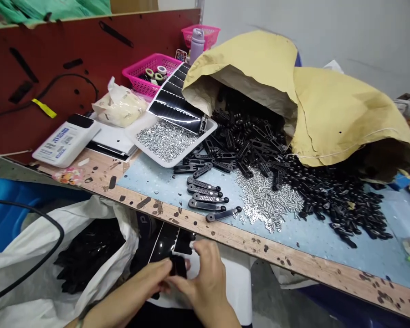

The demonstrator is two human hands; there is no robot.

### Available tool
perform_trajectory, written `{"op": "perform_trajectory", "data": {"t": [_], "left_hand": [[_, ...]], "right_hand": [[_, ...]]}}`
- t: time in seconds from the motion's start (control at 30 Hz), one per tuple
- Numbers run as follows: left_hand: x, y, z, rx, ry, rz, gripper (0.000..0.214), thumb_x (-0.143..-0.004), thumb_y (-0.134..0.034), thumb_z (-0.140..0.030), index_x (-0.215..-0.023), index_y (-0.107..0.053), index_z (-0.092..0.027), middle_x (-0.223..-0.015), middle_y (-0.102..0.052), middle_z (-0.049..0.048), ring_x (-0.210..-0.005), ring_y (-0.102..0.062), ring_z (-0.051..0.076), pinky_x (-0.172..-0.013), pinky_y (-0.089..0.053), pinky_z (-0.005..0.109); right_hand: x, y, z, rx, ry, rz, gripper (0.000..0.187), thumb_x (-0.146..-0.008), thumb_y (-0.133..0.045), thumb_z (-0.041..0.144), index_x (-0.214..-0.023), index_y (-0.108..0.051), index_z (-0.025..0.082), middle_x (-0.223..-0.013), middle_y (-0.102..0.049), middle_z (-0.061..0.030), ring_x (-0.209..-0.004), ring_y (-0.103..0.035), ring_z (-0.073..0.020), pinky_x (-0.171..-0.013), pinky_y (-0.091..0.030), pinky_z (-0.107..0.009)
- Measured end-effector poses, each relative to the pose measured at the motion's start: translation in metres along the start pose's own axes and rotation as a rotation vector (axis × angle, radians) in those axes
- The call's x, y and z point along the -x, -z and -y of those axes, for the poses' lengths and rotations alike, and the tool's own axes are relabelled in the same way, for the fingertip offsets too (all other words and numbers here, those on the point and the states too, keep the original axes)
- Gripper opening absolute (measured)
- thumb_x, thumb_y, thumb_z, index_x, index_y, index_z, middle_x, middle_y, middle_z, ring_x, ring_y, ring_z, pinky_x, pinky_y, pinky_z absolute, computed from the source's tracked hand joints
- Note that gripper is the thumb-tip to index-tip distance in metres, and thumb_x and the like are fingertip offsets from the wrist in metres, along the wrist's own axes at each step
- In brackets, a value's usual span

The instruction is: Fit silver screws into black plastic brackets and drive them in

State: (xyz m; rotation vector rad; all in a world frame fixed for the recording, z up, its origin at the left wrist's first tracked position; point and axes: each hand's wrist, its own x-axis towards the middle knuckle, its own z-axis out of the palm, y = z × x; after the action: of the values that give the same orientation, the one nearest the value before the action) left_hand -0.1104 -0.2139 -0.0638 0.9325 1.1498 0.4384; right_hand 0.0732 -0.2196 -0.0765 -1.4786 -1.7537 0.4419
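Below the table's front edge, my left hand [157, 273] is closed around a small dark plastic part [178, 266], partly hidden by my fingers. My right hand [207, 273] meets it from the other side, its thumb against the part and its index finger arched over the far end. A tiny pale piece [192, 245] shows at that index fingertip, too small to name. Under the hands lies a black printed sheet [166, 241]. On the table just beyond, several black arm-shaped parts [205, 198] lie in a row.
Loose silver screws [269, 200] are heaped beside black arms [239, 146] spilling from a yellow paper sack [253, 54]. Small black knobs [341, 205] lie to the right. A white tray [143, 148] holds metal bits. An open white bag [20, 282] with black pieces stands at left.
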Motion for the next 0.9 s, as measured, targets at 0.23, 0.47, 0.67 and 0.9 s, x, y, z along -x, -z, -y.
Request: {"op": "perform_trajectory", "data": {"t": [0.23,0.47,0.67,0.9], "left_hand": [[-0.019,-0.005,-0.051,-0.364,-0.417,-0.051,0.032,-0.096,-0.042,-0.033,-0.121,-0.062,-0.028,-0.131,-0.057,0.0046,-0.120,-0.053,0.024,-0.101,-0.046,0.037],[-0.027,0.011,-0.061,-0.726,-0.636,-0.183,0.041,-0.098,-0.036,-0.023,-0.138,-0.043,-0.030,-0.137,-0.052,0.0028,-0.123,-0.051,0.020,-0.101,-0.047,0.034],[-0.059,0.023,-0.086,-1.138,-0.931,-0.399,0.039,-0.094,-0.042,-0.015,-0.128,-0.055,-0.028,-0.135,-0.055,0.0005,-0.124,-0.045,0.025,-0.102,-0.031,0.042],[-0.081,0.019,-0.093,-1.254,-1.045,-0.349,0.033,-0.096,-0.042,-0.021,-0.126,-0.056,-0.022,-0.125,-0.063,0.0011,-0.115,-0.052,0.021,-0.097,-0.023,0.040]], "right_hand": [[-0.029,0.030,0.013,-0.125,-0.053,0.246,0.062,-0.077,-0.069,0.028,-0.132,-0.039,0.026,-0.110,-0.058,-0.0097,-0.090,-0.061,-0.0235,-0.074,-0.055,-0.034],[-0.072,0.051,0.017,-0.287,-0.025,0.246,0.019,-0.089,-0.049,0.015,-0.103,-0.060,0.023,-0.079,-0.058,-0.0021,-0.071,-0.057,-0.0152,-0.063,-0.048,-0.025],[-0.114,0.055,-0.016,-0.500,-0.458,0.094,0.016,-0.083,-0.062,0.035,-0.084,-0.069,0.020,-0.072,-0.056,-0.0015,-0.061,-0.056,-0.0137,-0.052,-0.047,-0.023],[-0.137,0.039,-0.030,-0.581,-0.613,0.077,0.018,-0.073,-0.068,0.035,-0.075,-0.069,0.017,-0.061,-0.057,0.0002,-0.052,-0.054,-0.0113,-0.049,-0.047,-0.021]]}}
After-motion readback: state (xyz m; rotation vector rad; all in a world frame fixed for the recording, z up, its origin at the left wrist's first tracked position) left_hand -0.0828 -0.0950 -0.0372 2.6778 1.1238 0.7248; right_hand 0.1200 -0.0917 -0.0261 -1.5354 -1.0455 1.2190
